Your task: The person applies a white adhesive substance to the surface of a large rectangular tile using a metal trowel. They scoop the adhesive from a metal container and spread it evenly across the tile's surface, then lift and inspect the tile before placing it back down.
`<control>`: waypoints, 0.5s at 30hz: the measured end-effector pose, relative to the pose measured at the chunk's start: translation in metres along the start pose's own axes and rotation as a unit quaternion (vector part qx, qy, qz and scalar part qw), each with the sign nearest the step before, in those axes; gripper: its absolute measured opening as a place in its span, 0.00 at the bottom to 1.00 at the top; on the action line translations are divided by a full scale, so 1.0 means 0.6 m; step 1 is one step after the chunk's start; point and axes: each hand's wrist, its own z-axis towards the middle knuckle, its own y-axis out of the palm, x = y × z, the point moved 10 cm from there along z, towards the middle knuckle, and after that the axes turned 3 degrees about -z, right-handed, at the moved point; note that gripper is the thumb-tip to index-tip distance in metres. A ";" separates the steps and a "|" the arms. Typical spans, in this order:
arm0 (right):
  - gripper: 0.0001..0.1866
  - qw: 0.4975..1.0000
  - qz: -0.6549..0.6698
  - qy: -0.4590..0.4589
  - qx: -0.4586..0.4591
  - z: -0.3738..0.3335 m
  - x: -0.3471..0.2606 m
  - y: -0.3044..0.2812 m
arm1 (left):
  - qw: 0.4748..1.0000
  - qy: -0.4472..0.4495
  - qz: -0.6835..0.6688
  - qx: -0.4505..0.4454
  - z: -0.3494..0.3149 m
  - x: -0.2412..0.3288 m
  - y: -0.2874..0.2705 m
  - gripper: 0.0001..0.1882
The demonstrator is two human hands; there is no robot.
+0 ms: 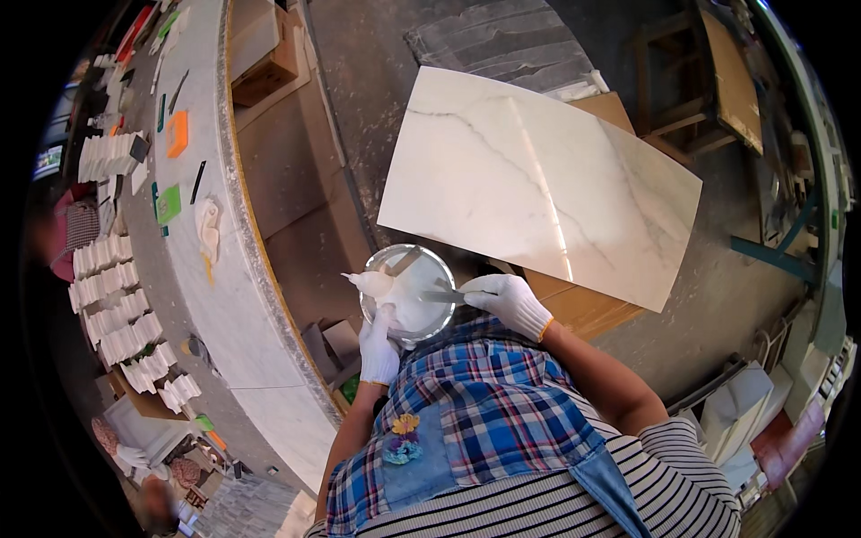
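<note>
A round bucket of white paste is in front of my body. My left hand, in a white glove, is closed at the bucket's near left edge. Its fingers reach up to a soft white bag with a pointed end, which lies over the rim; their exact grip is partly hidden. My right hand, also gloved, pinches a putty knife whose blade extends over the paste. A second flat tool rests inside the bucket's far side.
Right of the bucket lies a large white marble-look slab on cardboard. To the left runs a long stone bench with an orange box, a green card and another white bag. Stacked white tiles and people are beyond.
</note>
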 end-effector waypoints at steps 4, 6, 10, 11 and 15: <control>0.13 0.999 0.022 0.027 -0.006 -0.005 0.018 0.004 | 1.000 0.002 -0.001 0.007 -0.009 0.001 0.020 0.23; 0.13 0.999 0.046 0.027 -0.003 -0.010 0.026 0.004 | 1.000 -0.001 0.010 0.007 -0.007 -0.004 0.015 0.24; 0.13 0.997 0.052 0.060 -0.008 -0.017 0.035 0.003 | 0.999 -0.007 0.031 0.006 -0.003 -0.014 0.007 0.23; 0.13 0.997 0.051 0.063 -0.008 -0.020 0.039 0.002 | 1.000 -0.007 0.028 0.004 -0.002 -0.018 0.011 0.23; 0.14 0.995 0.060 0.079 -0.011 -0.024 0.053 0.005 | 1.000 -0.006 0.023 0.007 -0.003 -0.015 0.026 0.22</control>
